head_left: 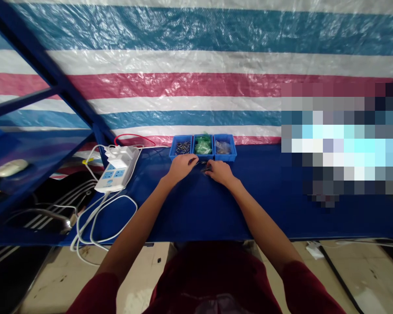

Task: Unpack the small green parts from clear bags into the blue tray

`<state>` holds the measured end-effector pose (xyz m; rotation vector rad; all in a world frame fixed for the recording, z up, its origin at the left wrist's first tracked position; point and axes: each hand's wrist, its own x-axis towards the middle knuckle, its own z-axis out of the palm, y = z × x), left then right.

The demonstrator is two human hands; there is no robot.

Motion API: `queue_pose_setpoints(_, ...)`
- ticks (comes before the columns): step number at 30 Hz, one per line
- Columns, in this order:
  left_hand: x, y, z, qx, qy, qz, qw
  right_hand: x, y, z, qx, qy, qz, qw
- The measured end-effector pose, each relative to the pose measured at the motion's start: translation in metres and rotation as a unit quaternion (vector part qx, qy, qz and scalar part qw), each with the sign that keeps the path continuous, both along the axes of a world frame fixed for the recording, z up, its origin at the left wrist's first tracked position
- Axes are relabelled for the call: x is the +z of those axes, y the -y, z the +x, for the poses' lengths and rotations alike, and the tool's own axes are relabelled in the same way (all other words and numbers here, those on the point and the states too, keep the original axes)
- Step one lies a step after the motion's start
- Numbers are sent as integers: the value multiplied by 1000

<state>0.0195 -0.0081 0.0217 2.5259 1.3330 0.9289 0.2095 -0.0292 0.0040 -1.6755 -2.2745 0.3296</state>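
A blue table (281, 196) stands before a striped tarp (196, 83). Left hand (180, 166) and right hand (220, 172) meet just before three bins (203, 147), fingers curled on small metal parts (203, 165); the grip itself is unclear. The bins hold stock, with no finished pieces visible, so the work seems early

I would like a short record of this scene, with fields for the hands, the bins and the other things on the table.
left hand: on the blue table, fingers at small metal parts
right hand: beside it, touching the same parts
grip: too small to tell
bins: three blue, in a row behind the hands; left one dark metal pieces, middle one green pieces, right one clear bags
power strip: white, left of the hands, cables trailing off the edge
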Motion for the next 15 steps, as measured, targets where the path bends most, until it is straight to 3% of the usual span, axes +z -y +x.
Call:
queue_pose_setpoints(3, -1, -2, 2, 8, -3, -22, 1000, 0, 0, -1, -5, 5, -2, 1000)
queue_pose_setpoints(8, -17, -2, 7, 51, 39, 6, 998, 2, 0, 1, -43, 4, 6, 999)
queue_pose_setpoints(15, -26, 6, 8, 66, 56, 38, 996, -1, -1, -3, -11, 19, 33, 999)
